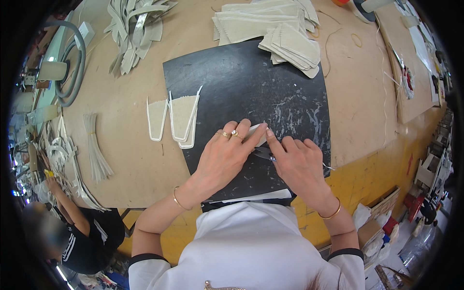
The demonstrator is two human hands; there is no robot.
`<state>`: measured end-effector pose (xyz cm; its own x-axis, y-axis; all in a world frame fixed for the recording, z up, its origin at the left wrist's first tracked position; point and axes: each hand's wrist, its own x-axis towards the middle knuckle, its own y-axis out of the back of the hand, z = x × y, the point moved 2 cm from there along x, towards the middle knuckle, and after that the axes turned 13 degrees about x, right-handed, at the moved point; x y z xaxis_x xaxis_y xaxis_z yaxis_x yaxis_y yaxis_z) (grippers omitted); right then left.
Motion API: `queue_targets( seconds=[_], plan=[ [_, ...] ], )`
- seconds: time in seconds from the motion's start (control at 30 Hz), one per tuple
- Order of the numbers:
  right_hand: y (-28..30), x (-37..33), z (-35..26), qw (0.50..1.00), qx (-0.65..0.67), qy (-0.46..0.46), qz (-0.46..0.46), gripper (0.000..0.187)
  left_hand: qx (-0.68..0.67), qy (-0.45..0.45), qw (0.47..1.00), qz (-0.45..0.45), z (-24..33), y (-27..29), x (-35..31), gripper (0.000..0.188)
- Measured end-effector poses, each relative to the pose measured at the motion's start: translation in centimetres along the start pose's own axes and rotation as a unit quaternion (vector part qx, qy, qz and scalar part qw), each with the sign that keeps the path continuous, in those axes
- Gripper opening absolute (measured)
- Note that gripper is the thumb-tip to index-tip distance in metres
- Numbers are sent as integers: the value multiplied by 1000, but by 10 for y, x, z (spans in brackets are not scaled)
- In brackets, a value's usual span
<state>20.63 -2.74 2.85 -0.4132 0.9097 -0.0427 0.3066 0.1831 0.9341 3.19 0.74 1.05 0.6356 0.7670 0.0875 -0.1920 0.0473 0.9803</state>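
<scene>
Both hands working on black mat (270,96): we are pressing left hand (223,157) flat on small pale piece (256,133), right hand (297,162) closed around scissors (263,153), trimming. Three trimmed pieces (176,118) lying left; uncut stack (290,46) waiting on tabletop (357,96) beyond — judging partway done.

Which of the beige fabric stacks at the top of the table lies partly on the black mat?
The small fanned stack on the right: its lower edge overlaps the black mat; the larger pile sits behind it.
</scene>
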Motion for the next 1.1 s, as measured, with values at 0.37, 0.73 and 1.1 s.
queue_targets(
  seconds=[0.37, 0.73, 1.1],
  plan=[
    [30, -24, 24, 957, 233, -158, -73, 46, -50, 136, 989, -18, 5, 5, -9, 41],
    [46, -5, 31, 946, 193, -120, 232, 35, -18, 144, 986, 85, 3, 4, -18, 40],
    [20, 62, -4, 967, 165, -191, 8, 37, -28, 131, 987, 87, 1, -6, -19, 46]
  ],
)
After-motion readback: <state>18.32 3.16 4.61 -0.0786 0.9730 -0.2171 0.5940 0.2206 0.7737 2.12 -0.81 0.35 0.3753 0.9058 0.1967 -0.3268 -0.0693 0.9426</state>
